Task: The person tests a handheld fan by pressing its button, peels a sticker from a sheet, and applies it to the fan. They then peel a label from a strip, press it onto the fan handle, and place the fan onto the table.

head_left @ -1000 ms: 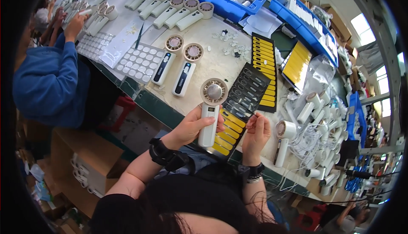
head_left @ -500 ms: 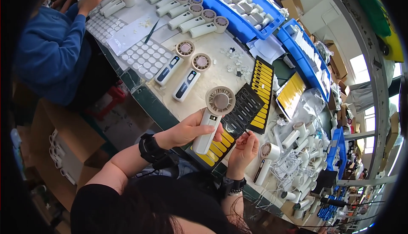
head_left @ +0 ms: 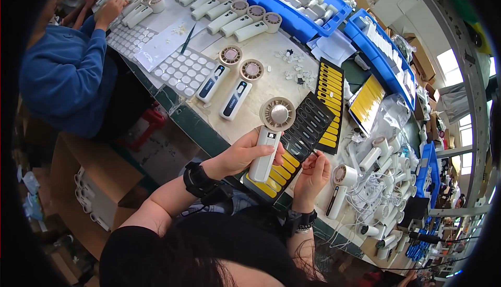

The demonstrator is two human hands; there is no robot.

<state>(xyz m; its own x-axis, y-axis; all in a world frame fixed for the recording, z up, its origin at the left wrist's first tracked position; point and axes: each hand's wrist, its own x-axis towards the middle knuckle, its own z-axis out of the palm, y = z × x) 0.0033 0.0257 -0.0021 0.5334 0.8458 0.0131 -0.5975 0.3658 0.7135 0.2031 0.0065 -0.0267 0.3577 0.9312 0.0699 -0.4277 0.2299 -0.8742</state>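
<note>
A white handheld fan (head_left: 266, 151) with a round beige grille is in my left hand (head_left: 242, 154), thumb across its handle. The fan stands head-up, tilted slightly right, over the label sheets. My right hand (head_left: 311, 180) is closed in a pinch beside the black label sheet (head_left: 309, 121). A thin dark strip (head_left: 315, 153) shows at its fingertips; its exact kind is too small to tell. Below the fan lies a sheet with yellow strips (head_left: 276, 180), partly covered by the fan and black sheet. Two fans with dark front labels (head_left: 213, 82) (head_left: 237, 99) lie farther left.
Rows of fans (head_left: 227, 13) lie at the back before a blue bin (head_left: 292, 21). A white sticker sheet (head_left: 185, 73) and tweezers (head_left: 188, 38) are at left. Fans with tangled cables (head_left: 378, 198) crowd the right. A co-worker in a blue sweater (head_left: 68, 83) sits left, above an open carton (head_left: 99, 156).
The whole view has shifted, so the table and my hands appear farther right. My left hand still holds the fan. My right fingertips are slightly higher, with the dark strip showing more plainly.
</note>
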